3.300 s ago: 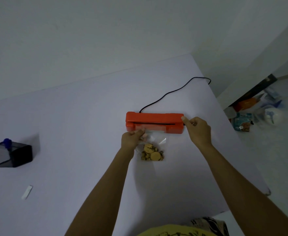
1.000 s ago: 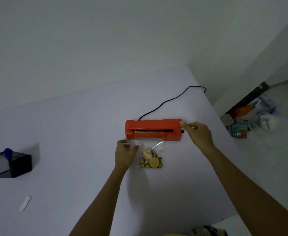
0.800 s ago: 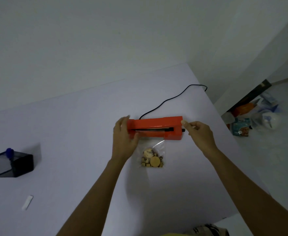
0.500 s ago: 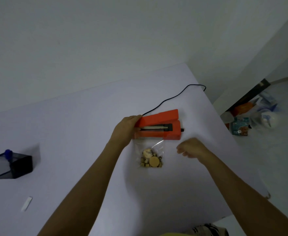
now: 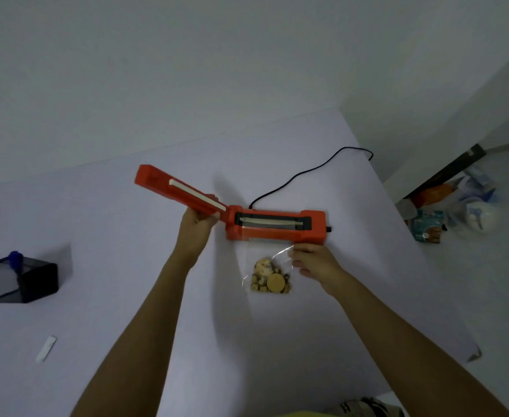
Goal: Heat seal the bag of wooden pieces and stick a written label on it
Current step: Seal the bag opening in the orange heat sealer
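**Observer:** What have you got hold of right now?

**Me:** My left hand (image 5: 197,225) grips the lid (image 5: 181,191) of the orange heat sealer (image 5: 277,228), swung up and out to the left so the pale sealing strip on the base shows. My right hand (image 5: 313,261) pinches the right edge of the clear bag (image 5: 269,266), fingers curled on the plastic. The bag lies flat on the tabletop (image 5: 127,266) just in front of the sealer, its mouth laid up over the base toward the strip, the wooden pieces (image 5: 269,281) bunched at the bottom.

**Observer:** Where might it go wrong?

**Me:** I can't tell whether the seam actually took; the plastic is too clear to read. If I pull while it's warm, I'd guess the film could stretch or peel open. If the mouth has stuck to the strip, a one-sided tug from the right could tear it or drag it crooked.

**Observer:** And the lid?

**Me:** It's held up only by my grip. If it slips, it drops onto the bag, or onto my right fingertips close below the base.

**Observer:** Anything else?

**Me:** A weak seal would let the pieces spill once I lift the bag. The white label strip (image 5: 46,349) and the mesh pen holder (image 5: 18,281) sit well apart to my left, so reaching there with an unchecked bag seems risky.
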Tool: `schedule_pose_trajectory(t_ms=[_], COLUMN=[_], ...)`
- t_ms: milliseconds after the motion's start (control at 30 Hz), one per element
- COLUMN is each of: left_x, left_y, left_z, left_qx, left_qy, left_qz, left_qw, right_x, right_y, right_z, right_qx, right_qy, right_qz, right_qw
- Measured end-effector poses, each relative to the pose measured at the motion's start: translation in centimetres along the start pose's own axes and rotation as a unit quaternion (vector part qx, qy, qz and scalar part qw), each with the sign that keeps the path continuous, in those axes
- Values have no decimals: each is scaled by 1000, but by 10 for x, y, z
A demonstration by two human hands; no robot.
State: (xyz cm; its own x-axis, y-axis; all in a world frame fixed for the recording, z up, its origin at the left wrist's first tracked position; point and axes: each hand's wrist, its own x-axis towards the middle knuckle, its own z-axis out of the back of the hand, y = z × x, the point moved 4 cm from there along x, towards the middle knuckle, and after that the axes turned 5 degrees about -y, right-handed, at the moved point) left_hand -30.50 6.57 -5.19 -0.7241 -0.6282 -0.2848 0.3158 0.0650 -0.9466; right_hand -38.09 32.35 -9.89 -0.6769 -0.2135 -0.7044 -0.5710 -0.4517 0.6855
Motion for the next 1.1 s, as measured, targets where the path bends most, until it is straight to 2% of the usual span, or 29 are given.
schedule_pose_trajectory(t_ms=[167, 233, 300, 400, 533, 667, 833, 1100], left_x=[8, 13, 16, 17, 19, 26, 36, 38], left_y=[16, 20, 24, 32, 35, 36, 40, 41], left_z=[12, 13, 10, 0, -18, -23, -19, -23], left_qx=[-93, -91, -42, 45, 79, 115, 178, 162], left_qy=[39, 64, 105, 172, 222, 232, 229, 215], left_qz=[93, 110, 118, 94, 48, 10, -46, -67], left_qw=[991, 988, 987, 980, 971, 966, 956, 961], right_x=[2, 3, 4, 3, -3, -4, -6, -23], right_y=[0, -1, -2, -2, 1, 4, 11, 35], right_z=[-7, -9, -11, -14, -18, -20, -21, -22], right_qx=[2, 19, 35, 51, 69, 62, -11, -109], right_qy=[9, 5, -2, -20, -43, -70, -129, -195], right_qz=[2, -10, -21, -25, -8, 25, 84, 179], right_qw=[1000, 1000, 999, 998, 997, 995, 988, 958])
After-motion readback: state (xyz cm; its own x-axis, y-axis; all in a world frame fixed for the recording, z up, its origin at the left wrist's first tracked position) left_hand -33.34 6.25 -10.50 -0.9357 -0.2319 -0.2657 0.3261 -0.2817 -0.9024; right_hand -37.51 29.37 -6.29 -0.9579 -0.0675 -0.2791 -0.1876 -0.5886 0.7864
